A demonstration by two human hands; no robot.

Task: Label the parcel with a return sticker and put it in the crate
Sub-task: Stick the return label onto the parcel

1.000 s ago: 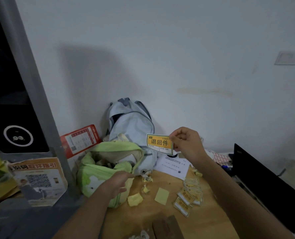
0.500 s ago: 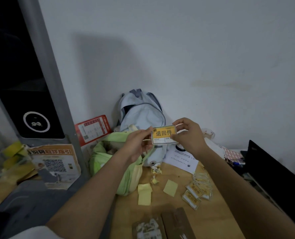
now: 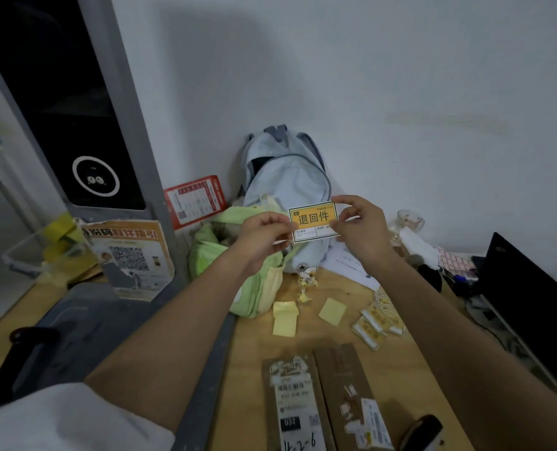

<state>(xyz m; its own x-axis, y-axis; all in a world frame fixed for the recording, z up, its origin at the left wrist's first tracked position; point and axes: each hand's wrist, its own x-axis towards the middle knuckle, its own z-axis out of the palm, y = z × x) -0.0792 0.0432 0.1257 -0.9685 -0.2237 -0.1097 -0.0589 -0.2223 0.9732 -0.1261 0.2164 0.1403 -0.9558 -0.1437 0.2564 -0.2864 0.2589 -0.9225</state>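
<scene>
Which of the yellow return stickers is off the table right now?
The return sticker pinched between the left hand and right hand, raised before the backpack; the other stickers lie piled on the table.

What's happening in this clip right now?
A person holds a yellow return sticker up in front of them, the left hand pinching its left edge and the right hand its right edge, apparently about to peel it. Two brown parcels lie on the wooden table below, with no return sticker on them yet. More stickers lie loose nearby. No crate is in view.
</scene>
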